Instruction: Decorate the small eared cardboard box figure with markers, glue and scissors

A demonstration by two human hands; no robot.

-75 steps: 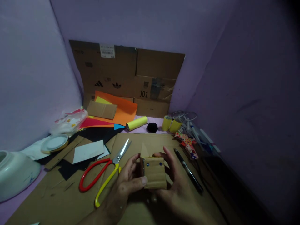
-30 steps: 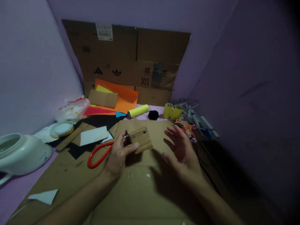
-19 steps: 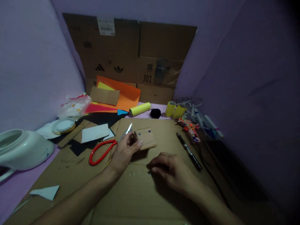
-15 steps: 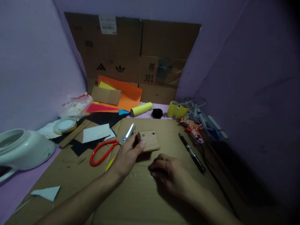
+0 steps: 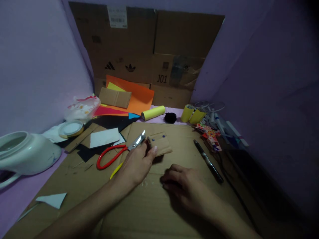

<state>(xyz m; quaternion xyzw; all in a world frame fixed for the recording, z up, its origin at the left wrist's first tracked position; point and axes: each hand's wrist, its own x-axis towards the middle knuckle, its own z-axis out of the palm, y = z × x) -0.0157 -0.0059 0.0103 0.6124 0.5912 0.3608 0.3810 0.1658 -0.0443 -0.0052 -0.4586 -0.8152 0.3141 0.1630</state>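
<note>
Cardboard mat point(image 5: 134, 215) is stretching across the foreground, its far edge running just in front of the yellow tube point(image 5: 153, 113) and black ball point(image 5: 170, 117). Scissors point(image 5: 133, 145) are bordering the left hand point(image 5: 138, 164) on its outer side; the pen point(image 5: 208, 162) is lying beyond the right hand point(image 5: 183, 186), a strip of mat showing between. Mat surface is also separating the two hands. The left hand is reaching forward, gripping the dotted cardboard piece point(image 5: 160, 144) by its left side, tilting it, ahead of the right hand. The right hand is curling its fingers low over the mat; whether they are pinching anything, I cannot tell.
</note>
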